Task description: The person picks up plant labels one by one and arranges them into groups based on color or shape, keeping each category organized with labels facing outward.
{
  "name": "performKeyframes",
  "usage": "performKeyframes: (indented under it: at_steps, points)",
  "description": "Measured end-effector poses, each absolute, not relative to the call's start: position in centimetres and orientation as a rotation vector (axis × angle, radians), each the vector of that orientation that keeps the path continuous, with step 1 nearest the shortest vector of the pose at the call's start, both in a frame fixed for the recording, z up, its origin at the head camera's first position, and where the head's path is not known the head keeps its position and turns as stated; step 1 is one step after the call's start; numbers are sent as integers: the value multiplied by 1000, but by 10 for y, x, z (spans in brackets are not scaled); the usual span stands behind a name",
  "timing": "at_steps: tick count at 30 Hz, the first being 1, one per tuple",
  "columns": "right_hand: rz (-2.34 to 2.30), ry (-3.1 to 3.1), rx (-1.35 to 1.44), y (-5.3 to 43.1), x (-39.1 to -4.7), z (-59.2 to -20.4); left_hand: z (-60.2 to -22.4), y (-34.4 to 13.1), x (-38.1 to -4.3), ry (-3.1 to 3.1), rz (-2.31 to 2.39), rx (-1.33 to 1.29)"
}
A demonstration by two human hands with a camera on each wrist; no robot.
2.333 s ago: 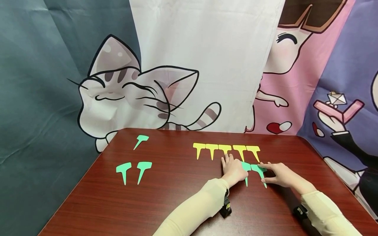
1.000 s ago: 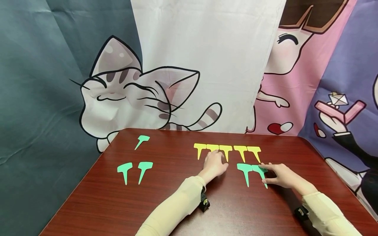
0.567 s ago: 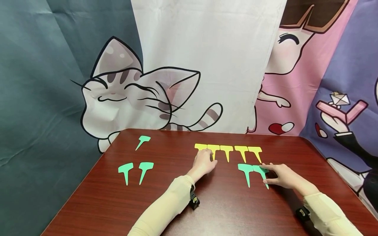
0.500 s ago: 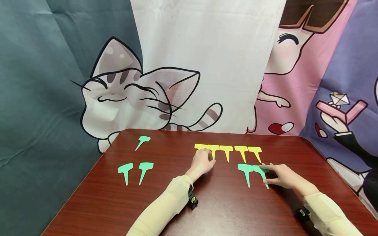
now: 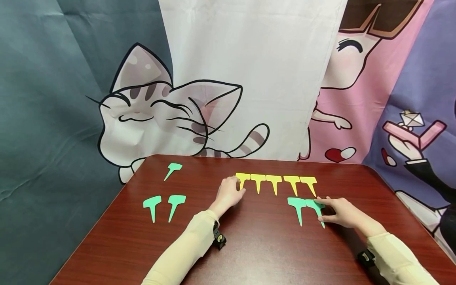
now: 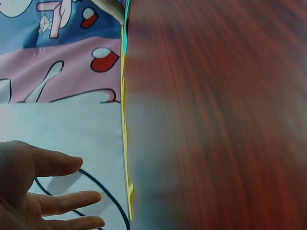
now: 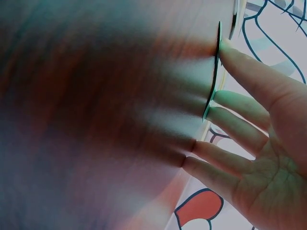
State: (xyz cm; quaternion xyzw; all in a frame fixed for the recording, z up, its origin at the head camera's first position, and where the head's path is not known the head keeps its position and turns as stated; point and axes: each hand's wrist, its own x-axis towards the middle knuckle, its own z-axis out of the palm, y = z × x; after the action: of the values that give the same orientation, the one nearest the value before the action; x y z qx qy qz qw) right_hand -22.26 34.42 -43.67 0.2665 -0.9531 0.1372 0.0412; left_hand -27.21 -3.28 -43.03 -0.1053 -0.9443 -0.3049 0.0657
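My left hand (image 5: 227, 194) is at the left end of a row of several yellow T-shaped plant labels (image 5: 274, 179), partly covering the leftmost one. In the left wrist view its fingers (image 6: 72, 200) are extended and hold nothing. My right hand (image 5: 340, 212) rests its fingertips on a green T-shaped plant label (image 5: 313, 204), with the thumb at the label's stem. The right wrist view shows these fingers (image 7: 237, 129) nearly straight, two of them and the thumb touching the label edge-on. Another green plant label (image 5: 296, 202) lies directly left of it, heads close together.
Three more green plant labels lie at the left of the brown table (image 5: 256, 245): one far back (image 5: 173, 167), and a pair nearer, one left (image 5: 152, 202) and one right (image 5: 176, 200). A printed cartoon cloth (image 5: 249, 47) hangs behind the table.
My left hand has moved left from the green labels along the yellow row to its left end, uncovering the yellow labels it passed. The right hand stays in place on the green label.
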Motion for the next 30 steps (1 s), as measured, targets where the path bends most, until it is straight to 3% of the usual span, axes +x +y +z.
performKeyframes:
  at_steps: [30]
  points:
    - [428,-2929,807,343,-222,-436,-429,-118,-273,-2909,-876,-106]
